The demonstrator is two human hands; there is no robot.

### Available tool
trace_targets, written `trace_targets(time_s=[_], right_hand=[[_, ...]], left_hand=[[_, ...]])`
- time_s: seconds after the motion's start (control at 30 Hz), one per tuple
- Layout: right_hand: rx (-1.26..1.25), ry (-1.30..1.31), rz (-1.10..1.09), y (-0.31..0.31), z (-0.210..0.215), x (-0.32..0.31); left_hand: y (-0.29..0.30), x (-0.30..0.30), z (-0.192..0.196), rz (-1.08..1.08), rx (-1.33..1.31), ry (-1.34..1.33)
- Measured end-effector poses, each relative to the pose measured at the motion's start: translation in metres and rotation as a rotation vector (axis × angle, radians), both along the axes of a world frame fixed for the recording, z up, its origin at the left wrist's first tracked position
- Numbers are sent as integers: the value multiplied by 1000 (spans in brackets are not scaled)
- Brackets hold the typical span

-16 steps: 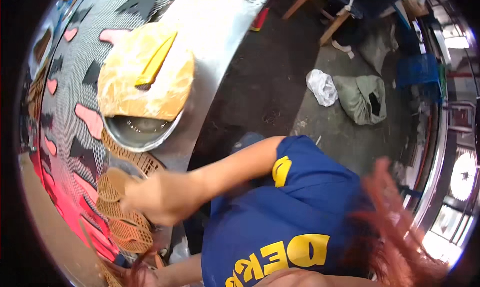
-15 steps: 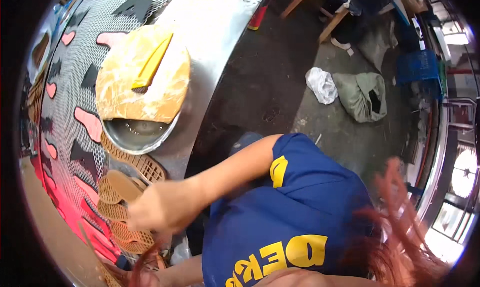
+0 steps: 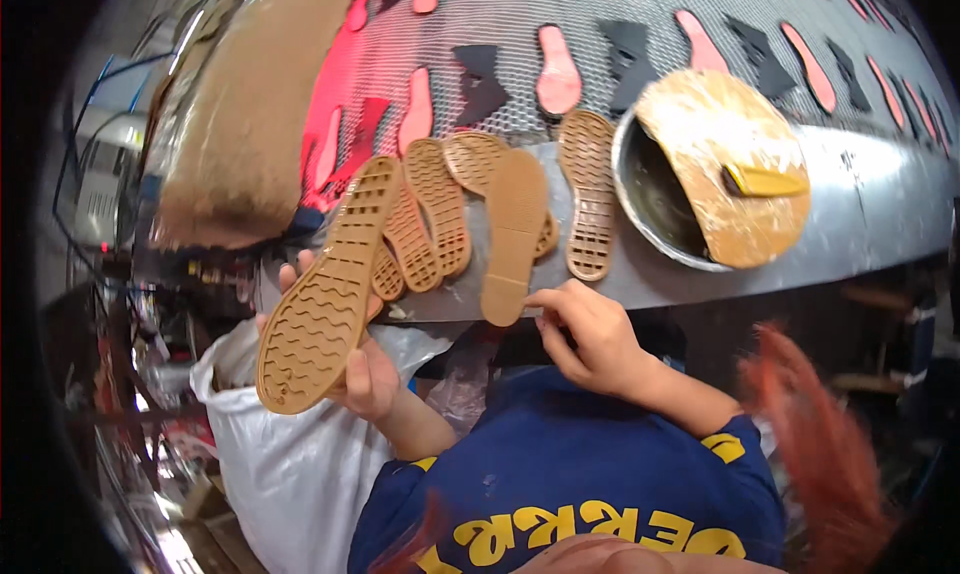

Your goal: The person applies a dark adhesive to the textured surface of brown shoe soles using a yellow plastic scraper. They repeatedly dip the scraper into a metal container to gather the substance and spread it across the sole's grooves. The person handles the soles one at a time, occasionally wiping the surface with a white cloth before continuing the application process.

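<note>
My left hand (image 3: 366,374) holds a tan shoe sole (image 3: 325,294), tilted up over the table's near edge with its wavy, gridded tread showing. The hand wraps the sole from beneath and behind, so part of the fingers is hidden. My right hand (image 3: 592,342) is half curled, thumb and forefinger apart. Its forefinger tip is at the heel edge of another tan sole (image 3: 515,236), which lies smooth face up on top of other soles. Several more soles lie tread up around it, among them one sole (image 3: 588,196) beside the bowl.
A metal bowl (image 3: 632,179) holds liquid under a tan, smeared round cover (image 3: 720,124); a yellow-handled brush (image 3: 765,181) rests on it. Behind, pink insoles (image 3: 557,71) and black cut pieces (image 3: 481,82) lie on mesh (image 3: 500,9). A white plastic bag (image 3: 290,464) stands below left.
The view has swung round to face the table squarely. My right hand, blurred over the soles before, is now at one sole's heel. The left hand's sole, earlier nearly edge-on, now shows its tread.
</note>
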State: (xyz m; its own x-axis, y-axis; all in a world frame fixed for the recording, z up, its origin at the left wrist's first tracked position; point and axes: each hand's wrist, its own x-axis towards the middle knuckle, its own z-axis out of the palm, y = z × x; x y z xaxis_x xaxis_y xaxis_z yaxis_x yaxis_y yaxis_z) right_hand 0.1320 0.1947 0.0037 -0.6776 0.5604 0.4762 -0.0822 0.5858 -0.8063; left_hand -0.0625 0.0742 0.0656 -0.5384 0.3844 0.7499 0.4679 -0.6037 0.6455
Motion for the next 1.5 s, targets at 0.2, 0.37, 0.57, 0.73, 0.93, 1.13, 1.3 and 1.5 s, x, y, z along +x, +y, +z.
trace_targets(time_s=[0.2, 0.37, 0.57, 0.73, 0.93, 1.13, 1.3, 1.5], right_hand=[[99, -66, 41, -6, 4, -29], [-17, -93, 205, -12, -6, -43], [161, -198, 197, -12, -5, -54], [644, -608, 361, -19, -6, -75], [720, -697, 405, -7, -9, -84], [607, -553, 496, 18, 23, -82], [541, -276, 219, 45, 58, -65], [567, -350, 230, 36, 54, -66]], left_hand=[[-28, -16, 5, 747, 98, 111], [-41, -24, -12, 665, 73, 117], [-42, -32, -28, 627, -114, 273], [-58, -52, -23, 1051, 100, 272], [-71, -62, -22, 978, 130, 341], [-75, -67, -26, 971, 120, 299], [-80, -69, -26, 993, 101, 357], [-89, -70, -18, 1072, 52, 446]])
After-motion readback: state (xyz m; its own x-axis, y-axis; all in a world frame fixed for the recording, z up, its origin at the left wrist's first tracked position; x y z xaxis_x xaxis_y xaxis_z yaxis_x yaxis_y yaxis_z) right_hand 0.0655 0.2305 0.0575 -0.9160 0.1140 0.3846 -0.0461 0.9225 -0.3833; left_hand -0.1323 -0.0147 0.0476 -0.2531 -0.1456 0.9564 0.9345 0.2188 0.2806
